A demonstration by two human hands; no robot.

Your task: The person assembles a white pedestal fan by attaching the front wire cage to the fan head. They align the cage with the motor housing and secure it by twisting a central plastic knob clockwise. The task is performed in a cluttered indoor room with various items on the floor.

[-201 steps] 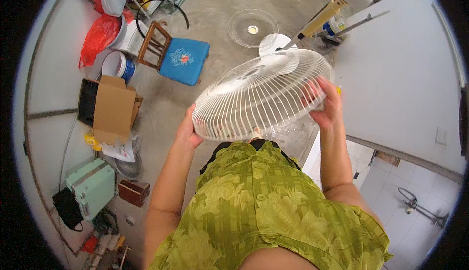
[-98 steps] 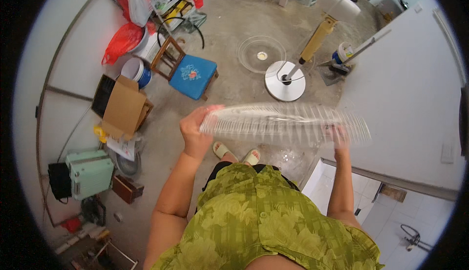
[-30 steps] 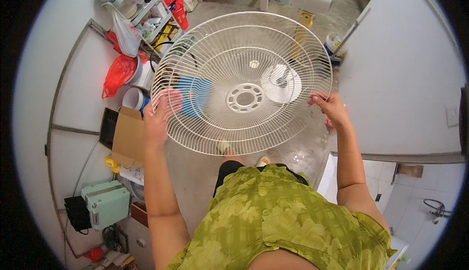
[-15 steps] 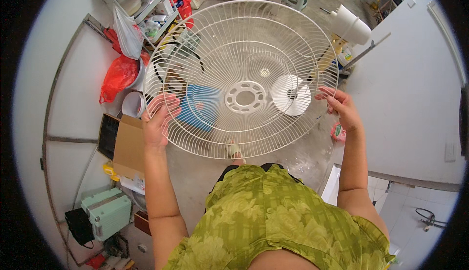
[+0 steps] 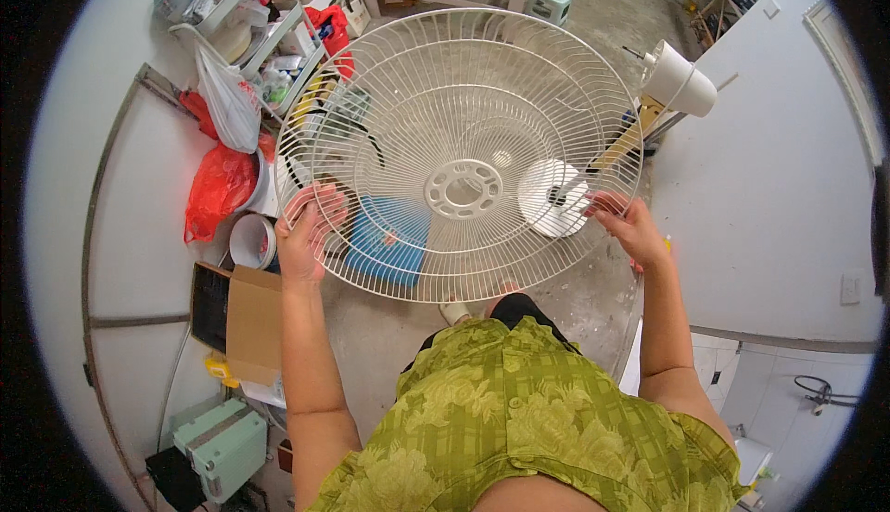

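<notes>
A large round white wire fan grille (image 5: pixel 447 189) is held up in front of me, its hub ring near the middle of the view. My left hand (image 5: pixel 306 229) is closed on its left rim, with the fingers showing through the wires. On the right rim, my right hand (image 5: pixel 629 225) grips lower down, fingers curled at the wires. Beyond the grille stands a white pedestal fan without blades, tilted in view; its motor head (image 5: pixel 681 81) is past the upper right rim. The stand's round white base (image 5: pixel 547 215) shows through the wires.
A blue flat piece (image 5: pixel 387 257) lies on the floor below the grille. Along the left wall are a loaded shelf rack (image 5: pixel 243 7), a red bag (image 5: pixel 221 188), a white bucket (image 5: pixel 252 241), an open cardboard box (image 5: pixel 253 313) and a mint-green case (image 5: pixel 222 452). A wall (image 5: pixel 769 197) borders the right.
The floor things and fan stand have shifted lower in view, as I have moved forward. My right hand has slid slightly inward and down along the rim. The grille stays held in both hands.
</notes>
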